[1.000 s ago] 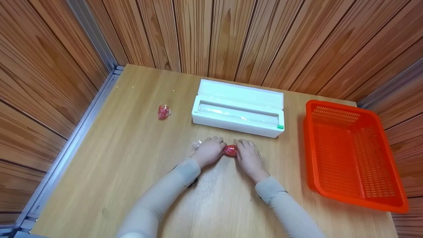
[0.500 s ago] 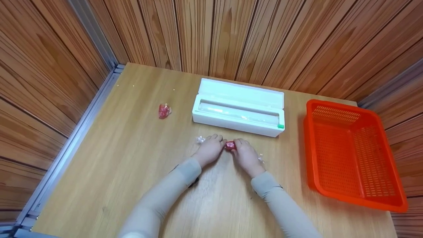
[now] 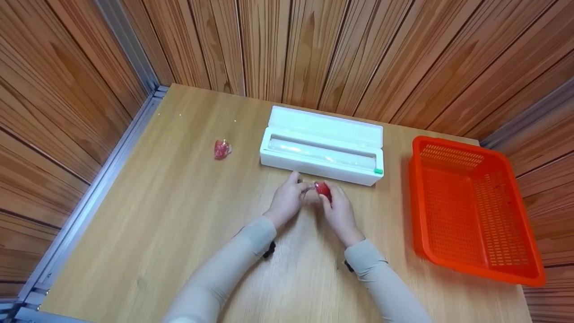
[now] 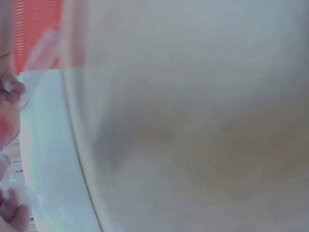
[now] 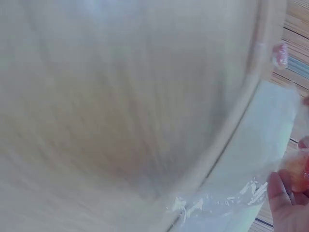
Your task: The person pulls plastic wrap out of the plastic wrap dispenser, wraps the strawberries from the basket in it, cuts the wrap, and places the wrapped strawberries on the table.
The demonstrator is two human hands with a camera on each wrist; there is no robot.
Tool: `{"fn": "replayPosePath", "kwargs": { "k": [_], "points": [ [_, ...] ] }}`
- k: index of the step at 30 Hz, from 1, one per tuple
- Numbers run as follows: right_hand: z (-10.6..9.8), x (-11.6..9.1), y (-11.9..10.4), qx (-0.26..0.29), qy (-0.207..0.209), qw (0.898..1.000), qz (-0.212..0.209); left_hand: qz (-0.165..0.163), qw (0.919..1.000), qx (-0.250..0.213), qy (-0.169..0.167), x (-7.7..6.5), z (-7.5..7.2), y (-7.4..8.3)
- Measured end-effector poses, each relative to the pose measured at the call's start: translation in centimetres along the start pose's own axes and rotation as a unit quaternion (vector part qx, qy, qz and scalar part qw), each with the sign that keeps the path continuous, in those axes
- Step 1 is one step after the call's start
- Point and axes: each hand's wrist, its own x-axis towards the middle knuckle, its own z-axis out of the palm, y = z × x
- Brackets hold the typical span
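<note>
A small rounded red thing (image 3: 322,190) in clear plastic film is held just in front of the white box. The right hand (image 3: 340,211) grips it, thumb on the near side and fingers on the far side. To its left, the left hand (image 3: 285,201) pinches the film's twisted end. In the right wrist view, a crinkled tail of clear film (image 5: 241,193) trails from beside the right hand (image 5: 289,208). Yellowish patches show on the red thing (image 4: 7,124) in the left wrist view. Another film-wrapped red thing (image 3: 221,149) lies on the table, farther left.
The long white box (image 3: 314,171) has its lid raised at the back, with a roll of clear film (image 3: 320,151) inside and a green tab at its right end. An orange-red plastic basket (image 3: 418,215) stands at the right. Wood-panelled walls (image 3: 305,49) enclose the table (image 3: 179,215).
Both hands have moved slightly away from the body, towards the box. The red thing has come up and turned in the right hand, while the left fingers have shifted onto the film's end.
</note>
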Motion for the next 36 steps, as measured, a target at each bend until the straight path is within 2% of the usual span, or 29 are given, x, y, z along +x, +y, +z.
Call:
{"fn": "replayPosePath", "kwargs": {
  "k": [4, 6, 8, 12, 15, 17, 19, 21, 24, 27, 29, 32, 36],
  "points": [
    [-0.1, -0.2, -0.4, 0.005, 0.035, 0.999, -0.028, -0.038, 0.9972, -0.064, 0.002, 0.2, 0.3, 0.6],
    [-0.1, -0.3, -0.5, 0.007, 0.045, 0.998, -0.035, -0.05, 0.9957, -0.077, 0.007, 0.3, 0.5, 0.8],
    [-0.1, -0.3, -0.6, 0.006, 0.052, 0.998, -0.043, -0.074, 0.9914, -0.108, 0.005, 0.3, 0.7, 1.0],
    [0.0, -0.3, -0.7, -0.008, 0.073, 0.995, -0.066, -0.138, 0.9681, -0.208, -0.024, 0.1, 0.8, 1.3],
    [0.1, -0.3, -0.7, -0.017, 0.094, 0.992, -0.081, -0.167, 0.9478, -0.267, -0.045, -0.1, 0.7, 1.5],
    [0.3, -0.4, -0.7, -0.017, 0.103, 0.991, -0.084, -0.168, 0.944, -0.281, -0.041, -0.2, 0.7, 1.4],
    [0.5, -0.7, -0.7, 0.0, 0.1, 0.992, -0.081, -0.16, 0.9434, -0.29, -0.021, -0.2, 0.7, 1.3],
    [0.8, -1.1, -0.7, 0.031, 0.091, 0.993, -0.065, -0.158, 0.9391, -0.305, 0.006, -0.2, 0.7, 1.1],
    [1.4, -1.7, -0.9, 0.092, 0.065, 0.993, -0.031, -0.157, 0.9225, -0.352, 0.029, -0.3, 0.6, 1.0],
    [1.7, -2.1, -1.1, 0.142, 0.033, 0.989, -0.011, -0.159, 0.9042, -0.396, 0.023, -0.5, 0.5, 1.0],
    [1.6, -2.2, -1.3, 0.178, 0.011, 0.984, -0.002, -0.157, 0.8968, -0.414, 0.013, -0.6, 0.4, 1.0],
    [1.2, -2.3, -1.8, 0.229, -0.016, 0.973, 0.017, -0.15, 0.8974, -0.415, 0.003, -0.7, 0.2, 1.0],
    [0.3, -2.2, -3.1, 0.314, -0.038, 0.947, 0.057, -0.15, 0.8967, -0.416, -0.011, -0.8, 0.1, 0.9]
  ]
}}
